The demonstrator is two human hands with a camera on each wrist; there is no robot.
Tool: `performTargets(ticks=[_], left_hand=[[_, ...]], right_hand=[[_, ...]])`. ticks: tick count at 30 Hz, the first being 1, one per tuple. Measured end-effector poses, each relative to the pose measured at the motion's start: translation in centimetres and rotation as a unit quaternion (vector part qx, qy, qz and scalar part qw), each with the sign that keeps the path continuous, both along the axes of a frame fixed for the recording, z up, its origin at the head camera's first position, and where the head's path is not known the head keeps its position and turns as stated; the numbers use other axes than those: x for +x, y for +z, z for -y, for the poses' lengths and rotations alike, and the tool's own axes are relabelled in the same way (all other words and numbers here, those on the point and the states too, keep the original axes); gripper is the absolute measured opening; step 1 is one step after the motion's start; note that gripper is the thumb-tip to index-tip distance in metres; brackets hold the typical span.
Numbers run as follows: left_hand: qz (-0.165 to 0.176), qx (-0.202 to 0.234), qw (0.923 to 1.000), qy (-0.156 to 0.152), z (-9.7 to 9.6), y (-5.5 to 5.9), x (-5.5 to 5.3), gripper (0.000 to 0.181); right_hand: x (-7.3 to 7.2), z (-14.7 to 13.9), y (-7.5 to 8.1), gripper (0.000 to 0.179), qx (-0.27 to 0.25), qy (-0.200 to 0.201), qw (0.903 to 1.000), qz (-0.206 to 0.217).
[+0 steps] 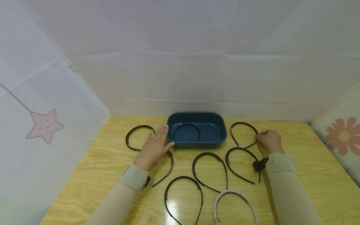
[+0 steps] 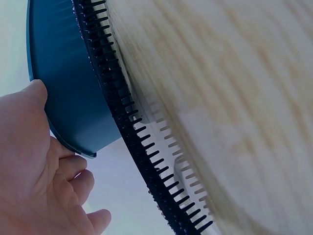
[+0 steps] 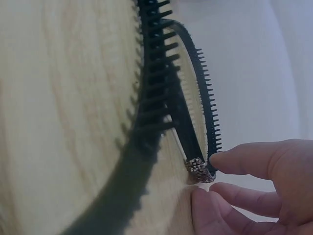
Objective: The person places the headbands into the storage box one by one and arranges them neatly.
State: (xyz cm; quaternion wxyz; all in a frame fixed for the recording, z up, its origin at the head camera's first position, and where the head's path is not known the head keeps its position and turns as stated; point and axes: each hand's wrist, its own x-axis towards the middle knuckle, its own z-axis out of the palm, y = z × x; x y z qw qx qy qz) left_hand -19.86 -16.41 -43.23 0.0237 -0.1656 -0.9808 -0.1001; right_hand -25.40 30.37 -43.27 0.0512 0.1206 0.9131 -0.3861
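My left hand (image 1: 153, 148) lies against the left end of a dark blue plastic basin (image 1: 197, 145), fingers stretched out along its side and thumb at the front corner of the rim. Inside the basin is a thin black headband (image 1: 200, 133). To the basin's right, my right hand (image 1: 270, 140) pinches the right side of a black toothed headband (image 1: 231, 129) between thumb and fingers. The right wrist view shows its sparkly decorated part (image 3: 198, 169) right at the fingertips. Just nearer on the table lies another black headband (image 1: 227, 157) with a black bow (image 1: 260, 164).
More black headbands lie around: one left of the basin (image 1: 128, 137), one beside my left forearm (image 1: 172, 162), one in the middle (image 1: 194, 165) and one nearer the front (image 1: 166, 195). A pink headband (image 1: 216, 206) is at the front edge of view. White sheeting (image 1: 180, 78) hangs behind the wooden table (image 1: 92, 175).
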Motion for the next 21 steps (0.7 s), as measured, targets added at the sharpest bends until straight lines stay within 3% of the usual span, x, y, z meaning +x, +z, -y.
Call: performTargets(ticks=[9,21], left_hand=[[-0.001,0.006,1.0000,0.001,0.03,-0.17,-0.02,0.080],[0.004,0.005,1.0000,0.000,-0.06,-0.08,-0.05,0.080]], right_hand=[[-0.31,0.24,-0.64,0.035,0.005,-0.009,0.9999,-0.014],[-0.09,0.33,-0.97,0.039,-0.032,-0.043,0.9983,-0.024]])
